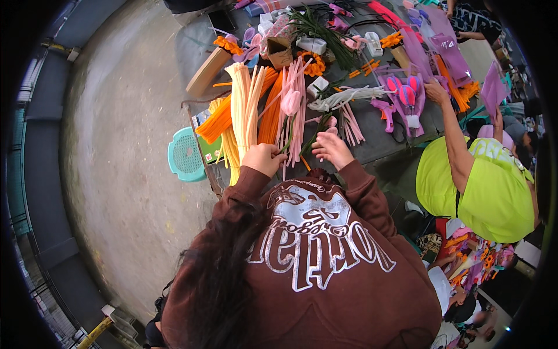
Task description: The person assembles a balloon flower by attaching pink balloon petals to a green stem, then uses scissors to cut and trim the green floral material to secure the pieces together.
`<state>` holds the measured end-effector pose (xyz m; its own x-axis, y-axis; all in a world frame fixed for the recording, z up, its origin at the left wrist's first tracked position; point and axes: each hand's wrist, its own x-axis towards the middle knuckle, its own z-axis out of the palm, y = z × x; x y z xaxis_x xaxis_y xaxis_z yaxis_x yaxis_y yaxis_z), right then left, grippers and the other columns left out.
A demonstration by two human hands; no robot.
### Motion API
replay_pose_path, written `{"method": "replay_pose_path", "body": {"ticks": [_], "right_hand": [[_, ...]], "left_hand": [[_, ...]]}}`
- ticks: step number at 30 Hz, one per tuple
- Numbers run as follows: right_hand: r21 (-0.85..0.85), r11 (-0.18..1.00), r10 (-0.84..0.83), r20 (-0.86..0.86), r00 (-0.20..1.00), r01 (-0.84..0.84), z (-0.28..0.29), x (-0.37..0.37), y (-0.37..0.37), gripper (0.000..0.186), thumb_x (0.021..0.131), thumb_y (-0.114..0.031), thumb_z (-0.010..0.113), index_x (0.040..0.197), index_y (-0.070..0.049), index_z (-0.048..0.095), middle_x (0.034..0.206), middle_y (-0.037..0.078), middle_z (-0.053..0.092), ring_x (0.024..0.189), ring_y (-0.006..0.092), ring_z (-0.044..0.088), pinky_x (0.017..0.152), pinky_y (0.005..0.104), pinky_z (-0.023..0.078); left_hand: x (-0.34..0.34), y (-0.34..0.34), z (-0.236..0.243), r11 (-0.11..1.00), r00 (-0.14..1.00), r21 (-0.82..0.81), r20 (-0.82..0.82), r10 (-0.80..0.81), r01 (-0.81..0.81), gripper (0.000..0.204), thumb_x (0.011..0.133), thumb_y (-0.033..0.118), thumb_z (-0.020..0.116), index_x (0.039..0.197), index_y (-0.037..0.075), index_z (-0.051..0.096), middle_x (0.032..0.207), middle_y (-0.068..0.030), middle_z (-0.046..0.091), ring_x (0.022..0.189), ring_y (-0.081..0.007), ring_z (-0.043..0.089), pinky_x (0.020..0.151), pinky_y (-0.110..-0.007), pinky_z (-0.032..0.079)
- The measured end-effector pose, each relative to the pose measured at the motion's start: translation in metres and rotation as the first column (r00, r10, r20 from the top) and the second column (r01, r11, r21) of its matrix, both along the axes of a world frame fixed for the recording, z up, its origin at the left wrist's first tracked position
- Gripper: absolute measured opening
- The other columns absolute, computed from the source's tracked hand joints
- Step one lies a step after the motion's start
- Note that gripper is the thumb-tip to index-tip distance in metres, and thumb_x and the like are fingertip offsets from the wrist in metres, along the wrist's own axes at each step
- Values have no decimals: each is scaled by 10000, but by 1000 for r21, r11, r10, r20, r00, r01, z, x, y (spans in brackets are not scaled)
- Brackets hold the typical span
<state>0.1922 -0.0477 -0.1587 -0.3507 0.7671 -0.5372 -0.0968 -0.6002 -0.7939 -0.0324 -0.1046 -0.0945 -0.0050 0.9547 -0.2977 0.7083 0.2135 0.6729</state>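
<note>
My left hand (264,158) is closed around what looks like a thin green stem below a pale pink tulip-shaped flower (291,102). Beside it lie a cream bundle of fuzzy stems (244,99), an orange bundle (270,119) and loose pink stems (296,134). My right hand (332,149) is raised just right of these, fingers apart and slightly curled, holding nothing. Short pink stems (350,123) and white fuzzy stems (343,98) lie above it.
The crowded dark table (197,41) carries glue guns (383,113), boxes (279,51) and pink wrapping. A turquoise stool (185,152) stands left. At right, a co-worker in a lime top (488,198) reaches over the table; other people and piled craft pieces are beyond.
</note>
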Motion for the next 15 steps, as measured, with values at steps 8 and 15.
{"method": "replay_pose_path", "body": {"ticks": [8, 15], "right_hand": [[431, 902, -189, 475, 859, -40, -24, -8, 18, 220, 742, -71, 633, 926, 11, 544, 676, 84, 591, 506, 133, 573, 479, 265, 463], [579, 751, -369, 766, 526, -317, -45, 1, 75, 247, 670, -152, 676, 891, -64, 606, 815, 147, 569, 792, 320, 557, 709, 385, 443]], "left_hand": [[6, 3, -5, 994, 991, 79, -100, 86, -79, 198, 721, 237, 637, 786, 50, 631, 676, -141, 611, 659, -315, 596, 585, -399, 466], [20, 9, -13, 867, 963, 497, -245, 111, 26, 240, 691, 137, 650, 905, 41, 596, 822, -130, 557, 803, -310, 519, 725, -372, 426]]}}
